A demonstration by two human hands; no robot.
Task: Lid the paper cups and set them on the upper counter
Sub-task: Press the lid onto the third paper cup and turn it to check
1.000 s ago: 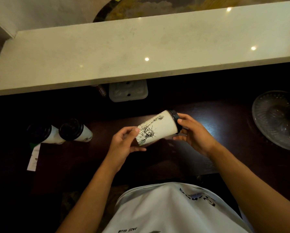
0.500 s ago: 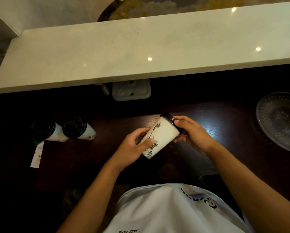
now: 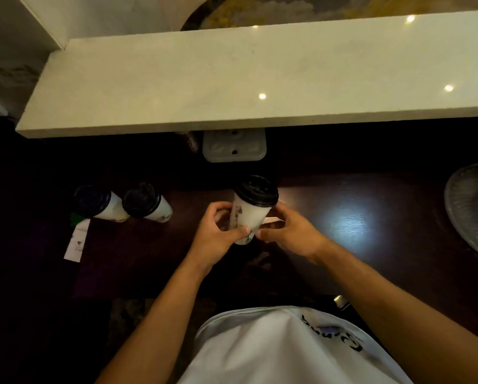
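I see a white paper cup, tapered and smooth, with dark line art printed down its side and a glossy black plastic lid seated on its rim. It stands nearly upright over the dark wood-grain surface, which shines under a patch of reflected light. My left hand has its grip closed around the cup's lower wall, thumb across the front. My right hand cups the other side, fingers curled loosely against the base; I cannot tell whether that grip truly clamps it. The lid hides whatever is inside.

To the left, two more lidded cups stand side by side, touching, their contents also hidden. A white paper slip lies just in front of them. The upper counter, pale polished stone with light spots, is bare of cups. At the right edge sits a ribbed clear glass dish.
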